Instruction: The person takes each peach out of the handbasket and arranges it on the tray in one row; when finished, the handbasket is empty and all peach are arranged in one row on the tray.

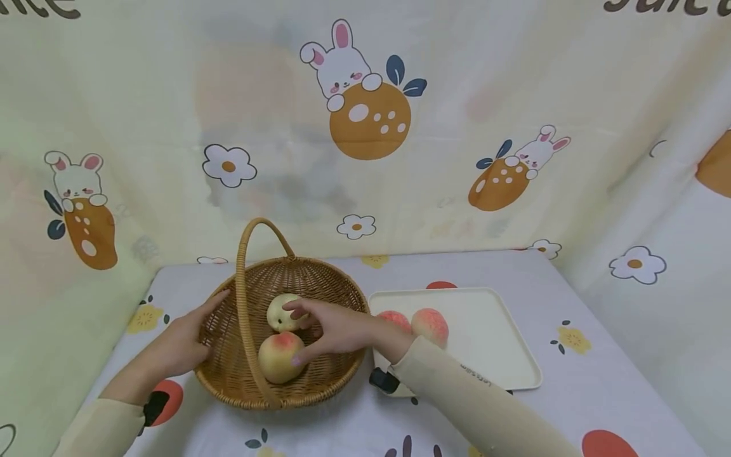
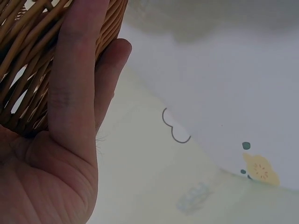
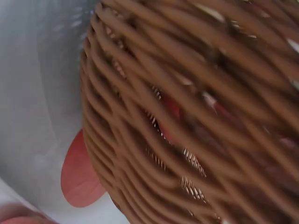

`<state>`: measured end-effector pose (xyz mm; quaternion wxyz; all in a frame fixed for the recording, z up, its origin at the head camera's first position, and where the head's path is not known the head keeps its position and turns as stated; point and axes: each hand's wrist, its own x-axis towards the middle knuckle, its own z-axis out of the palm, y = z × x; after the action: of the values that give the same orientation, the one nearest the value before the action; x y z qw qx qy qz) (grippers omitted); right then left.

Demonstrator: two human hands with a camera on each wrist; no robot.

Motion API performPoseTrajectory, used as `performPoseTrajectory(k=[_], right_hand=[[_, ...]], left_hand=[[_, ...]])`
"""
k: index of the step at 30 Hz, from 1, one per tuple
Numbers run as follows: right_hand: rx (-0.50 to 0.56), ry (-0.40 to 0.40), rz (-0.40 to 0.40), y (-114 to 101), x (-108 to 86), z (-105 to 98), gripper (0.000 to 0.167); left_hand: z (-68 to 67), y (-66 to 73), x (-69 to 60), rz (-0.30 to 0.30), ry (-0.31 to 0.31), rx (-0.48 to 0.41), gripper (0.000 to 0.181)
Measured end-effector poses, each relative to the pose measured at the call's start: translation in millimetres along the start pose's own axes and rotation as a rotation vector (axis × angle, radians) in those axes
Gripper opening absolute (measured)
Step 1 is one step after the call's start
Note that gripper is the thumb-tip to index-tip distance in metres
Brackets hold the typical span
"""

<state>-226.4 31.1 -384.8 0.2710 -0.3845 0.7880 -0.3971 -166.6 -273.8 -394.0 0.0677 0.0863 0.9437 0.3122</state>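
Note:
A brown wicker basket [image 1: 337, 279] with an arched handle stands at the left of the table. Inside it lie a yellow peach [image 1: 278, 362] with a red blush and, behind that, a pale yellow round fruit [image 1: 278, 312] with dark spots. My left hand [image 1: 179, 343] rests against the basket's left side, its fingers fairly straight along the weave in the left wrist view. Over the basket, my right hand [image 1: 331, 324] has thumb and fingers spread apart. Its thumb is at the peach's right side; its fingertips overlap the pale fruit. The right wrist view shows mostly blurred wicker [image 3: 177, 107].
Right of the basket lies a cream tray [image 1: 480, 343] carrying a pink peach [image 1: 430, 327] and another pink peach [image 1: 394, 319], partly hidden by my right wrist. A patterned cloth [image 1: 582, 381] covers the table. A printed curtain [image 1: 274, 82] hangs behind it.

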Motion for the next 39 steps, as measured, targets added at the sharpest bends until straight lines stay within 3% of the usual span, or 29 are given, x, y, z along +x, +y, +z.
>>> performPoseTrajectory(k=[7, 16, 20, 27, 36, 39], right_hand=[[-0.22, -0.079, -0.008, 0, 6.2, 11, 0.092], [-0.446, -0.021, -0.003, -2, 7.9, 22, 0.081], [-0.458, 0.004, -0.014, -3, 8.5, 26, 0.068], [-0.369, 0.055, -0.004, -4, 8.5, 27, 0.043], [-0.357, 0.096, 0.078, -4, 9.7, 31, 0.067], [-0.382, 0.081, 0.086, -4, 9.2, 31, 0.067]], left_hand=[[-1.3, 1.4, -0.9, -0.01, -0.012, -0.029, 0.101], [-1.1, 2.6, -1.8, 0.004, 0.001, -0.009, 0.1], [0.1, 1.5, -2.6, 0.015, 0.018, 0.004, 0.1], [1.5, 0.3, -3.8, 0.044, 0.033, 0.011, 0.101], [1.6, 3.6, -4.6, 0.047, 0.043, 0.019, 0.103], [1.9, 4.1, -4.6, 0.045, 0.042, 0.012, 0.103]])
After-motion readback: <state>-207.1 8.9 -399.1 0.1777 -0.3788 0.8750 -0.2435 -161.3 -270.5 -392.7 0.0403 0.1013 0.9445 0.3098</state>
